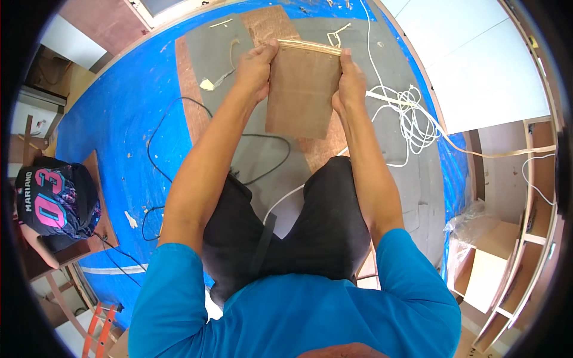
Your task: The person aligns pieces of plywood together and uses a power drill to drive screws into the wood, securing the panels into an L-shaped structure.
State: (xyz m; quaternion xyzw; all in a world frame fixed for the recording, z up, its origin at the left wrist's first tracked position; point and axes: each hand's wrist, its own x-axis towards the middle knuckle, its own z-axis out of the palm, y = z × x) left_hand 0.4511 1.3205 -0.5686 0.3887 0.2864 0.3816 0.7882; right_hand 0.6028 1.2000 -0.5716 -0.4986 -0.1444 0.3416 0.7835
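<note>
Held out in front of me, above my knees, is a brown wooden board [303, 92] with a pale layered strip [310, 46] along its far edge. My left hand [255, 70] grips the board's far left corner, thumb on top near the strip. On the far right corner, my right hand [350, 82] clasps it with the thumb pressed at the strip's end. The fingers under the board are mostly hidden.
Blue sheeting [113, 125] and grey mats [209, 56] cover the floor. A white cord coil [416, 122] lies right, a black cable [286, 156] ahead of my knees. A co-worker in a dark shirt [57, 200] is at left. An orange ladder [98, 328] shows lower left.
</note>
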